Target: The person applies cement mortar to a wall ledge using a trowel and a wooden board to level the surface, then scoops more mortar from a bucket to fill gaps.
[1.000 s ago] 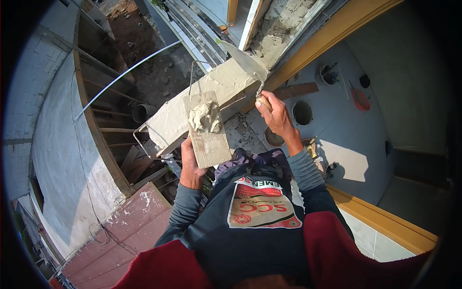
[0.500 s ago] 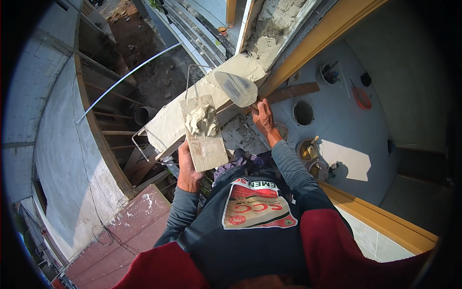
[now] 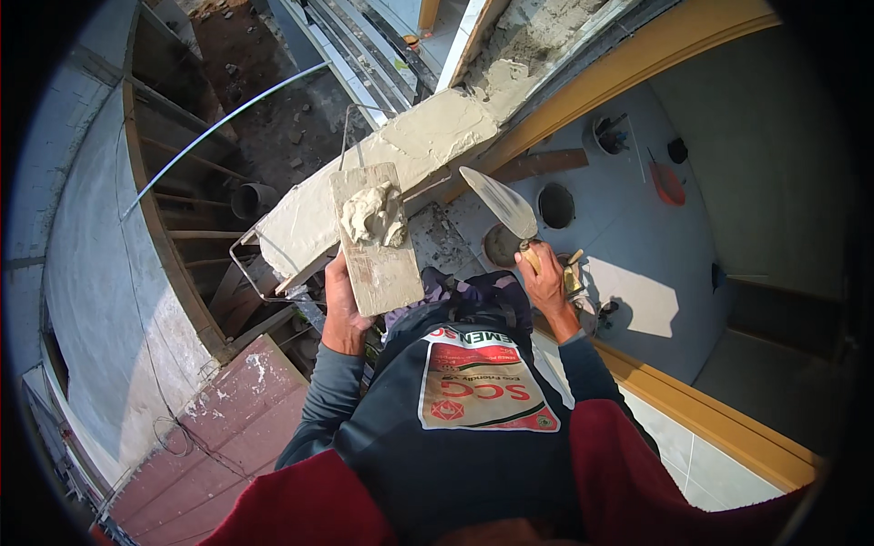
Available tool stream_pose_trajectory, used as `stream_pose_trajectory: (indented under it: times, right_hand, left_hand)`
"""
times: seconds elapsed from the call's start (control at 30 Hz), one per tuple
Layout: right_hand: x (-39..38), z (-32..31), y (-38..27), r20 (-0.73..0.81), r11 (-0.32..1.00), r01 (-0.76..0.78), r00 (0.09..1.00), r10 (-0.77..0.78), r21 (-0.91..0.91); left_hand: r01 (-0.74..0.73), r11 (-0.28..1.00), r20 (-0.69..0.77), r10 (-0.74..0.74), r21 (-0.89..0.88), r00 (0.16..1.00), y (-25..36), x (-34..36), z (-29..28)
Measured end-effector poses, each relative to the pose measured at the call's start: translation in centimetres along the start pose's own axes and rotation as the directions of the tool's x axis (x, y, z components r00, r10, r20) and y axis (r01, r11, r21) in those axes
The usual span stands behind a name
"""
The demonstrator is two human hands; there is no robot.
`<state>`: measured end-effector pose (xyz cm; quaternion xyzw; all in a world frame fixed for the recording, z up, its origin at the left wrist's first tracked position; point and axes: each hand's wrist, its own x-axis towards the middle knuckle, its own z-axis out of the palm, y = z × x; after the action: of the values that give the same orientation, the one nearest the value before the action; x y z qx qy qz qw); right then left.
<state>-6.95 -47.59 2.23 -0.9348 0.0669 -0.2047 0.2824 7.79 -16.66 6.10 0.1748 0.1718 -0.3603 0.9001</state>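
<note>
My left hand (image 3: 344, 309) is closed on a flat wooden mortar board (image 3: 381, 282), its grip partly hidden underneath. A lump of wet, cream-coloured mortar (image 3: 371, 214) sits on the board's far half. In my right hand (image 3: 543, 280) is a trowel (image 3: 503, 202), fingers wrapped round its handle and the blade pointing away to the upper left. The blade is apart from any surface and smeared with mortar. Just beyond the board runs a ledge (image 3: 437, 129) coated in smooth, pale mortar, with bent metal clamps (image 3: 244, 264) around it.
Right of the ledge is an orange-yellow frame (image 3: 701, 50). Below lies a tiled floor with a dark bucket (image 3: 555, 206), a bucket of tools (image 3: 612, 136) and a red basin (image 3: 667, 185). A thin white pipe (image 3: 228, 118) curves over the drop at left, near a curved wall (image 3: 100, 237).
My right hand has drawn the trowel off the coated ledge, back toward me and to the right. The mortar board in my left hand has shifted slightly left.
</note>
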Motion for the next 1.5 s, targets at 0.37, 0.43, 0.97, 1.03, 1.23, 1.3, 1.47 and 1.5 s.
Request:
stream_pose_trajectory:
  times: [0.37,0.43,0.97,1.03,1.23,1.3,1.47,1.5]
  right_hand:
    - [3.0,0.8,-3.2,0.115,0.993,0.119,0.986,-0.118,-0.002]
    - [3.4,0.6,-2.8,0.117,0.991,0.131,0.985,-0.128,-0.019]
    - [5.3,0.1,0.6,-0.033,0.982,0.061,0.997,-0.068,-0.178]
    - [5.5,0.2,1.1,-0.051,0.985,0.043,0.997,-0.053,-0.168]
    - [5.9,-0.4,2.1,-0.101,0.982,0.011,0.994,-0.031,-0.189]
    - [6.3,-0.6,1.7,-0.106,0.979,0.017,0.994,-0.039,-0.201]
    - [8.1,-0.7,-2.5,-0.102,0.999,-0.036,0.994,0.036,0.0]
    - [8.6,-0.7,-3.6,-0.093,0.999,-0.033,0.995,0.035,0.013]
  left_hand:
    - [-0.062,0.997,-0.014,0.063,0.04,0.998,0.6,-0.8,-0.6]
    - [-0.07,0.996,-0.015,0.071,0.052,0.997,0.7,-0.7,-0.6]
    - [-0.1,0.992,-0.133,0.109,0.073,0.985,0.6,-1.1,0.9]
    - [-0.11,0.99,-0.14,0.121,0.085,0.983,0.7,-1.3,0.9]
    - [-0.125,0.989,-0.147,0.136,0.082,0.98,0.8,-1.5,1.4]
    - [-0.12,0.988,-0.153,0.134,0.1,0.979,0.9,-1.4,1.1]
    - [-0.089,0.995,-0.034,0.091,0.055,0.995,0.9,-0.9,-0.9]
    - [-0.083,0.995,-0.032,0.084,0.048,0.996,0.8,-0.8,-0.8]
